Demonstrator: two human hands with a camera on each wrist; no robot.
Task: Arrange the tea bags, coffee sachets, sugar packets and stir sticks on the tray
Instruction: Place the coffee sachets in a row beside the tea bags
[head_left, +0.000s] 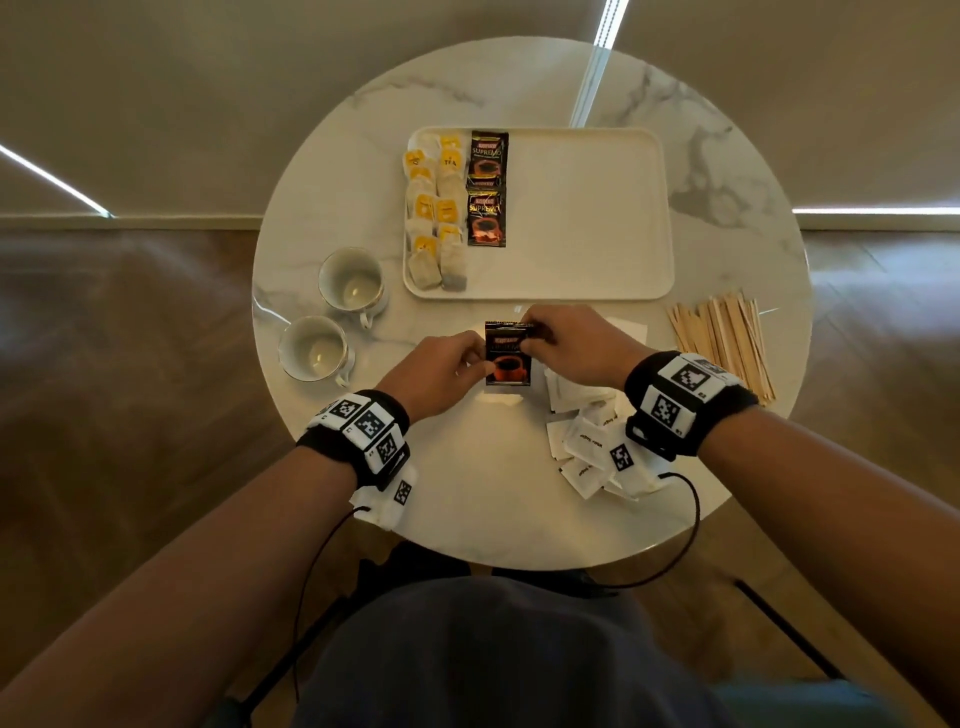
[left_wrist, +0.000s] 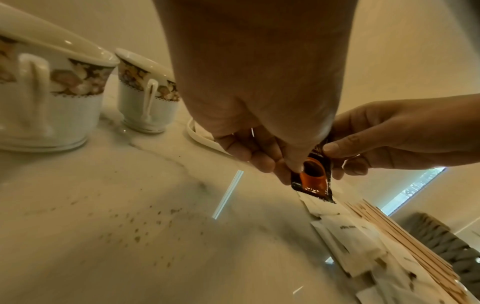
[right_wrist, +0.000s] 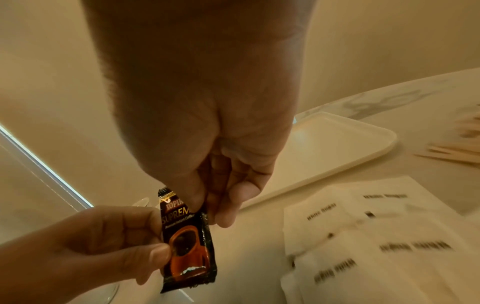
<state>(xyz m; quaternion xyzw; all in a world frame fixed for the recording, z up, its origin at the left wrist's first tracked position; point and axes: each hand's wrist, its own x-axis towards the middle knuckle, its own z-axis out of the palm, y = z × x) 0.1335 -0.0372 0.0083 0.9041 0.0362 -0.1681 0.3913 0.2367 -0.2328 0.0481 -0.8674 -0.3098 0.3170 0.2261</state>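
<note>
Both hands hold one black coffee sachet (head_left: 508, 354) (left_wrist: 315, 178) (right_wrist: 187, 242) above the table, just in front of the white tray (head_left: 587, 218). My left hand (head_left: 447, 371) pinches its left edge; my right hand (head_left: 563, 343) pinches its top right corner. On the tray's left side lie several tea bags (head_left: 435, 208) in two columns and two coffee sachets (head_left: 487, 188) beside them. White sugar packets (head_left: 592, 441) (right_wrist: 369, 236) are heaped under my right wrist. Wooden stir sticks (head_left: 722, 338) lie at the table's right.
Two empty cups (head_left: 332, 317) (left_wrist: 85, 92) stand on the round marble table (head_left: 467, 493) left of the tray. The tray's middle and right are bare. More white packets sit under my left wrist near the table's front edge.
</note>
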